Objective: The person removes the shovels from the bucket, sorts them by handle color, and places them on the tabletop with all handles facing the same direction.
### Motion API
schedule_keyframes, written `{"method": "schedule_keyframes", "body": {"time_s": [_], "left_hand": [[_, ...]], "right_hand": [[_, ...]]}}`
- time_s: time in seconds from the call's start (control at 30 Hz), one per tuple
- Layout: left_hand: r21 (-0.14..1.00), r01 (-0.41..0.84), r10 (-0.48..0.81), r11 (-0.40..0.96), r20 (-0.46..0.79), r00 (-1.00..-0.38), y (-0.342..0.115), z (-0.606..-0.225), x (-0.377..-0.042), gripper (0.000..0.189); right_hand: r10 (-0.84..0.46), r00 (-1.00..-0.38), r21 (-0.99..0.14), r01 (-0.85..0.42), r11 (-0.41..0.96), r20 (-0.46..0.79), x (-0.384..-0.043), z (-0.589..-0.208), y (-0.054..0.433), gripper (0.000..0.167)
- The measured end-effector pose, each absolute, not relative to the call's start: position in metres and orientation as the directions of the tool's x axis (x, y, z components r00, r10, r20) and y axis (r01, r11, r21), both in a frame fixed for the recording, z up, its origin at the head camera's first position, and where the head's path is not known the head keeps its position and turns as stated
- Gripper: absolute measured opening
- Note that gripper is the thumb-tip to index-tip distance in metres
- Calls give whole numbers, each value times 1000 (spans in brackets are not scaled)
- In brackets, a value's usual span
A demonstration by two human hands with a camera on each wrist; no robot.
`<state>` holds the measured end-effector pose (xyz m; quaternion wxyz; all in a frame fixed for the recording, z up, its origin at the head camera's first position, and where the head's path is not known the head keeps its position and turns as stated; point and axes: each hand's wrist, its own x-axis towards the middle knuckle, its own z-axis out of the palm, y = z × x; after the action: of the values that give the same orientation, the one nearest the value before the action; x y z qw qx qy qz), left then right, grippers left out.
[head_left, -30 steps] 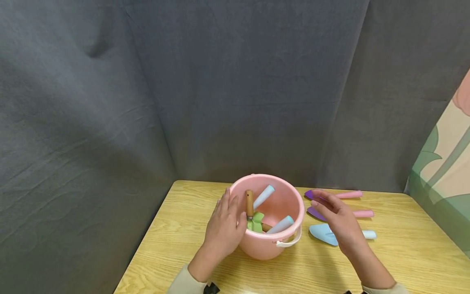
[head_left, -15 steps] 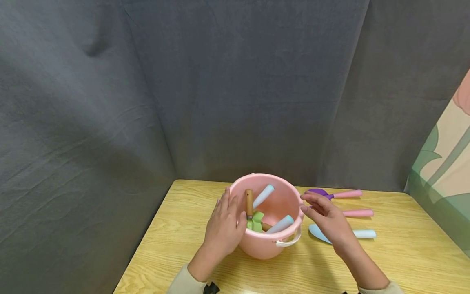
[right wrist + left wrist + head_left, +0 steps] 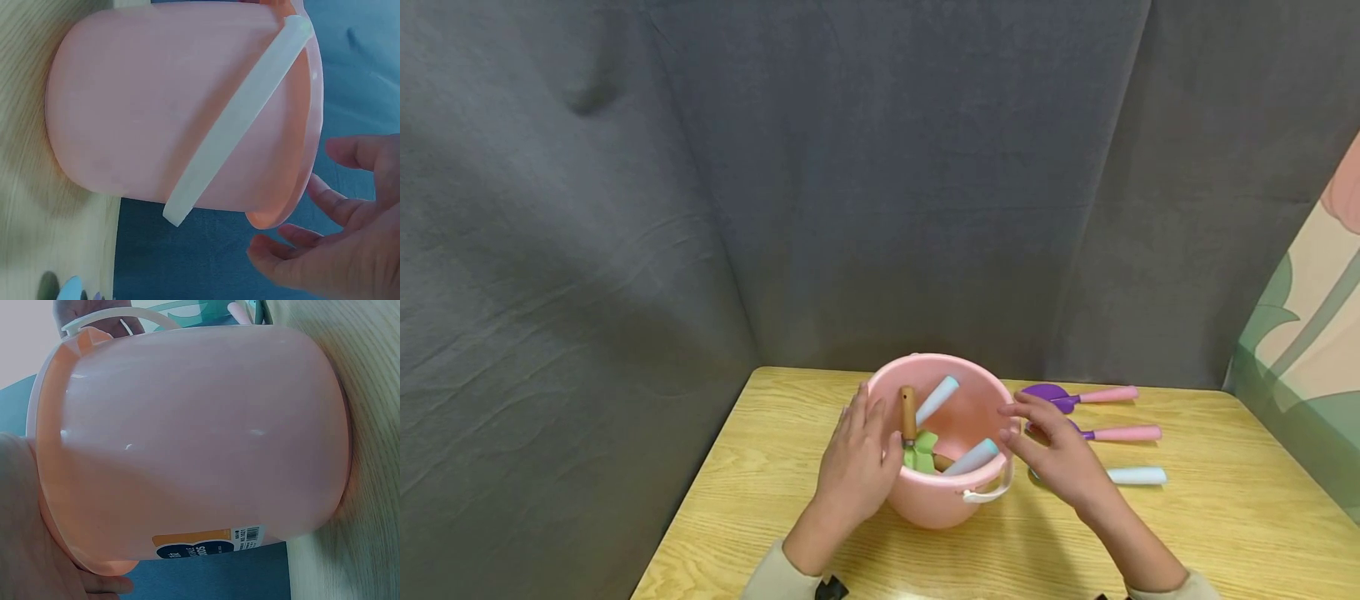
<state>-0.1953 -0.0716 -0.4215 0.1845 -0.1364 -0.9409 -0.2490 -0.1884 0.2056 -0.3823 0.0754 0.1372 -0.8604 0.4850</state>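
A pink bucket [image 3: 925, 507] stands upright on the table, its white carrying handle [image 3: 237, 119] hanging down on the right side. My left hand [image 3: 859, 467] rests on the bucket's left rim with fingers extended. At the right rim is my right hand [image 3: 1056, 457], fingers spread and loosely bent, holding nothing; in the right wrist view its fingertips lie close to the rim, and contact is unclear. Inside the bucket are a small green garden tool [image 3: 921, 457] with a wooden handle [image 3: 908, 412] and two light blue handles [image 3: 937, 400], their heads mostly hidden.
To the right of the bucket lie two purple trowels with pink handles [image 3: 1108, 395] and a tool with a pale blue handle [image 3: 1138, 476], partly behind my right hand. Dark grey cloth [image 3: 895, 183] hangs behind and to the left of the wooden table [image 3: 760, 467].
My right hand has moved left from above the trowels to the bucket's right rim. The left hand and the bucket stay where they were.
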Motion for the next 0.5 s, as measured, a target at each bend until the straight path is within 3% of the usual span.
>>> {"method": "schedule_keyframes", "body": {"time_s": [0.5], "left_hand": [[419, 366, 169, 831, 436, -884, -72, -422, -196, 57]], "right_hand": [[-233, -929, -624, -367, 690, 289, -187, -377, 197, 31]]}}
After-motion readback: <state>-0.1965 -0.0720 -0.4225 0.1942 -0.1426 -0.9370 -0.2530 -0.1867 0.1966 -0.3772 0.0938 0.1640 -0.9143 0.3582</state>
